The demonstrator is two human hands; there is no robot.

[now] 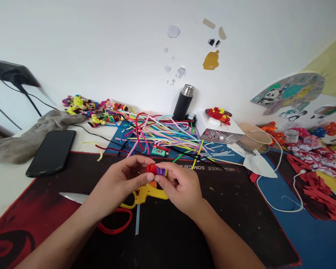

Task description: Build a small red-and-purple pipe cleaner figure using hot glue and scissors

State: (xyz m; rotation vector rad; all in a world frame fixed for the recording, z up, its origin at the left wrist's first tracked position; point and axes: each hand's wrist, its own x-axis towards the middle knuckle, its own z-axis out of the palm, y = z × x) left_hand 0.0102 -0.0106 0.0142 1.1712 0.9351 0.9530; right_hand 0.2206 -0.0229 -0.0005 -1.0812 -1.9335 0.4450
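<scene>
Between both hands, over the dark desk mat (235, 224), is a small fuzzy red and purple pipe-cleaner figure (156, 170). My left hand (128, 173) pinches its red end between thumb and fingers. The purple end is gripped by my right hand (181, 183). Below them lies a yellow glue gun (148, 192), partly covered by the hands, with a clear glue stick (138, 220) pointing toward me. A pair of scissors with red handles (119, 224) rests under my left forearm, its blade (74, 197) showing to the left.
Loose pipe cleaners (156, 130) lie heaped at the back, before a black thermos (183, 102) and a white box (219, 129). A phone (51, 153) lies left, near finished figures (80, 104). Red strips (316, 190) and a white cable (280, 209) are right.
</scene>
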